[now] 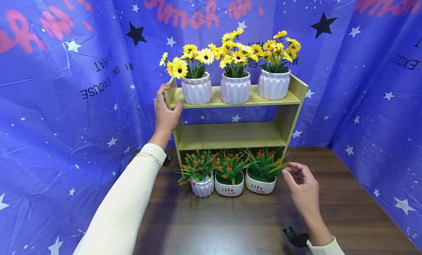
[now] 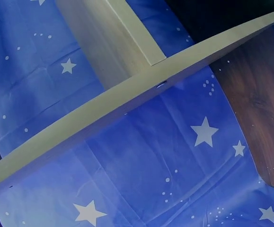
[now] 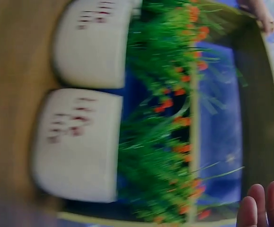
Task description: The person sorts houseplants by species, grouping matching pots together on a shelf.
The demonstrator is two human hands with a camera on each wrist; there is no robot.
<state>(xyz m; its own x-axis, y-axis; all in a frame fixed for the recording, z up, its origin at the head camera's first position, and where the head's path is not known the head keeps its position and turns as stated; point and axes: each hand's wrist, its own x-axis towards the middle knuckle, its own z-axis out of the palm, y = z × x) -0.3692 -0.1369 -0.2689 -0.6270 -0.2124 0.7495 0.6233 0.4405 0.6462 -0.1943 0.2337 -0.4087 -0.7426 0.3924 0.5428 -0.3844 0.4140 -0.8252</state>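
A light wooden shelf (image 1: 232, 136) stands upright on the dark brown surface (image 1: 211, 218), near its far edge. The left hand (image 1: 167, 114) grips the shelf's upper left corner, the thumb on the front of the top board and the other fingers bent round the side panel. The right hand (image 1: 304, 187) is just beside the right-hand planter, low in front of the shelf; its fingers are loosely curved and hold nothing, and whether the tips touch the outermost leaves I cannot tell.

On the top board three white ribbed pots of yellow flowers stand in a row: the left pot (image 1: 196, 89), nearest the left hand, with a cord round its rim, the middle pot (image 1: 235, 89), and the right pot (image 1: 274, 85), close to the right side panel.

Along the foot of the shelf, on the surface, is a second row, all with green leaves and small red-orange flowers: a white ribbed pot (image 1: 202, 187) on the left, then a middle planter (image 1: 229, 189) and a right-hand planter (image 1: 260, 185), both white, rounded and lettered "Life".

A black strap (image 1: 295, 238) is by the right wrist. Behind everything hangs a blue curtain (image 1: 362, 101) with white stars, black stars and pink lettering.
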